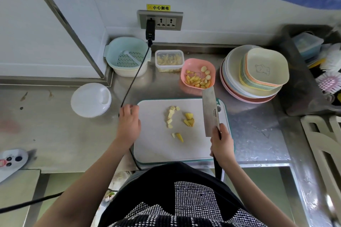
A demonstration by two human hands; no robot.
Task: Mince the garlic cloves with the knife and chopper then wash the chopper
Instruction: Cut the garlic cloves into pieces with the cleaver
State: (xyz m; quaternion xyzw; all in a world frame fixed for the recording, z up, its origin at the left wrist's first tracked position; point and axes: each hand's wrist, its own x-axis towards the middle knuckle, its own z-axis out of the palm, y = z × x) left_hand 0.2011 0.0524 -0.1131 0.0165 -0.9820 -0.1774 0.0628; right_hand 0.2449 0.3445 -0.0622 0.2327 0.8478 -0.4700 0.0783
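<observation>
Right hand (222, 143) grips the cleaver (211, 111) upright over the cutting board (155, 145), clearing 3 clusters of chopped garlic (171, 116); left hand (129, 121), fingers curled, steadies the board's edge beside the round chopper (91, 99).

Both bare forearms reach forward from the bottom of the view. The left hand (129, 123) lies palm down, knuckles up, fingers curled loosely under at the tips, holding nothing. The right hand (221, 143) is wrapped tight in a grip, index finger stretched forward, wrist straight.
</observation>
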